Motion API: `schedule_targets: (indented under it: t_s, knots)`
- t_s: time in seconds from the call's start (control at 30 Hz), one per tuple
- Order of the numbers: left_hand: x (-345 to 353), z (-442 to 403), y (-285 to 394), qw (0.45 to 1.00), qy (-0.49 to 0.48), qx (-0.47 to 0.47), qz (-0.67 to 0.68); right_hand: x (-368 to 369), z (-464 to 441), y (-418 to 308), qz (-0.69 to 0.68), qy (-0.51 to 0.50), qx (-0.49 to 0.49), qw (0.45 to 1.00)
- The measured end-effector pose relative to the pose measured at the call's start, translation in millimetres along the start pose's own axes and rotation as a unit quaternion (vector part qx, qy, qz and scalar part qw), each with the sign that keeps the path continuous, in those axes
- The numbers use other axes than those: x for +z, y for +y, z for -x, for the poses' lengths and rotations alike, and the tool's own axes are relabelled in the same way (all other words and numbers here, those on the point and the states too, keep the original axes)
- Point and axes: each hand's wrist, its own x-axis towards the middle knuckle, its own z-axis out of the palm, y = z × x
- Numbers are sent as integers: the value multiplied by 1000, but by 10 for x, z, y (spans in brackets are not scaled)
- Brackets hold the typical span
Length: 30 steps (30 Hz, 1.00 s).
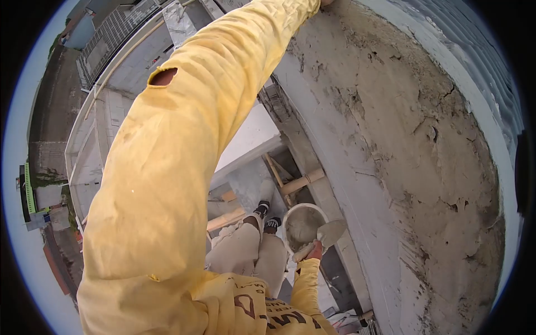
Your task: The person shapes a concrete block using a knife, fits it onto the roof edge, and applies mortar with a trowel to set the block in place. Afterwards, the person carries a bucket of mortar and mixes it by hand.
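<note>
My right hand (pixel 316 250) is closed around the handle of a trowel (pixel 333 231), low in the view. The trowel's blade lies over the right side of a round bucket (pixel 287 219), which holds grey wet mortar (pixel 303 224). My left arm, in a yellow sleeve with a hole, stretches up across the view. Only a sliver of my left hand (pixel 326 2) shows at the top edge, by the upper end of the wall; its fingers are out of sight. Rough, brownish-grey mortar (pixel 424 151) coats the wall at the right, with cracks and small pits.
Below me are my legs (pixel 240 251) and feet in dark striped footwear, among wooden beams (pixel 303 181) and a pale ledge (pixel 251 134). Corrugated roofing (pixel 474 50) lies beyond the wall at the upper right. Ground and buildings appear far below at the left.
</note>
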Motion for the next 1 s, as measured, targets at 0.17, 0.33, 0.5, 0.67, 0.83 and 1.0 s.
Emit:
schedule_targets:
  t_s: [0.17,0.33,0.5,0.67,0.83,1.0]
  knots:
    - [268,1466,-348,959,267,0,91,322,189,6,97,-42,21,994]
    - [1390,4726,-1134,900,-104,-387,174,613,227,84,118,-114,62,984]
    - [2140,7245,-859,864,-406,-281,102,1125,399,229,156,-129,69,977]
    - [1886,6838,-715,848,-391,-347,87,1457,89,398,188,-195,120,955]
    - [1665,6521,-1099,809,-351,-445,154,2012,123,529,176,-191,126,957]
    - [1556,6279,-1479,724,-380,-570,78,2119,-85,682,136,-194,93,967]
